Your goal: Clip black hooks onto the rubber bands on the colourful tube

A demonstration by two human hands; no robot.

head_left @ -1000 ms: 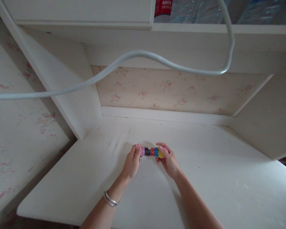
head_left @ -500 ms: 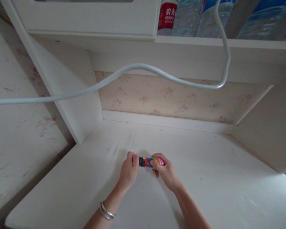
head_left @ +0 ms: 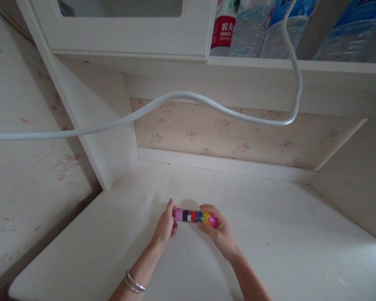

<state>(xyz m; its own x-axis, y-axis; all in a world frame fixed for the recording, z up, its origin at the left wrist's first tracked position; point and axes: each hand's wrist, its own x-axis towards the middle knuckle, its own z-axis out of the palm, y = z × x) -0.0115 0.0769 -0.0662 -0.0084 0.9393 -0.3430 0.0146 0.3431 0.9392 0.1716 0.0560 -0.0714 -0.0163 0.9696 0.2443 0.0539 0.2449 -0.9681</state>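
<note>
A small colourful cylinder toy (head_left: 194, 216), with pink, black, red, blue and yellow bands, lies sideways between my two hands just above the white desk (head_left: 269, 234). My left hand (head_left: 164, 228) pinches its pink left end with curled fingers. My right hand (head_left: 217, 232) is wrapped round its yellow and pink right end. A silver bangle (head_left: 133, 283) sits on my left wrist.
A white cable (head_left: 175, 100) hangs in a loop across the view in front of the desk's back wall. The shelf (head_left: 269, 62) above holds several water bottles (head_left: 253, 29). A closed cupboard door (head_left: 122, 25) is at the top left. Floral wallpaper covers the wall on the left.
The view has tilted up, showing more of the shelf. My left hand has slid off the toy's left end, so the pink cap shows again; the toy stays between both hands.
</note>
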